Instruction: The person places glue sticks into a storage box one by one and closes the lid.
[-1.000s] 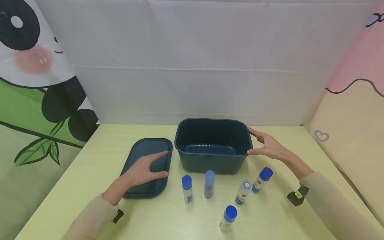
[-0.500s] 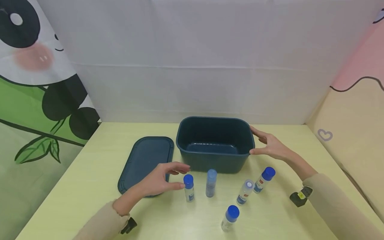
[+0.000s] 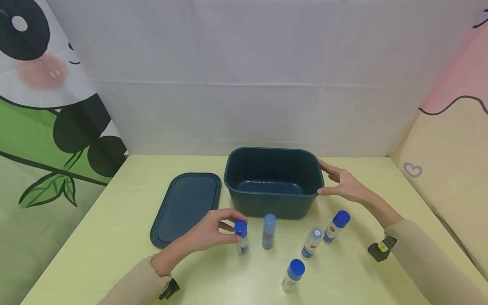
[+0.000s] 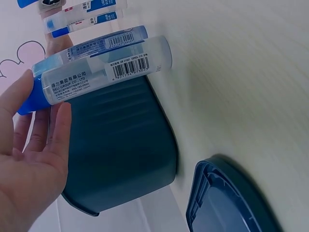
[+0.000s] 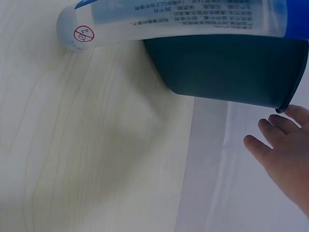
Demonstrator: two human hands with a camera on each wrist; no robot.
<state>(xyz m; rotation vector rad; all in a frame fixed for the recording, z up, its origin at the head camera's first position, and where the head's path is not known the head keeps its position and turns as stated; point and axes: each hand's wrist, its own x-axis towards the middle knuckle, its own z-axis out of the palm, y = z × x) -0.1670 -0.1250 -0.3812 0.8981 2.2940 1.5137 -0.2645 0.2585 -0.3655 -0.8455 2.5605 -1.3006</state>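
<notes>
My left hand pinches the blue cap of a clear, labelled glue bottle between thumb and fingers; the bottle stands upright on the table. In the left wrist view that glue bottle shows its barcode. My right hand touches the right rim of a dark teal bin, its fingers spread and mostly straight. The bin's inside shows no contents. More glue bottles stand before the bin: a light-blue-capped one, a clear-capped one, and blue-capped ones at right and in front.
Left of the bin lies its flat dark teal lid on the pale yellow table. A white cloth wall rises behind the table, with printed panels on both sides.
My left hand has moved right from above the lid to the leftmost glue bottle and closed its thumb and fingers on the cap. My right hand stays at the bin's rim.
</notes>
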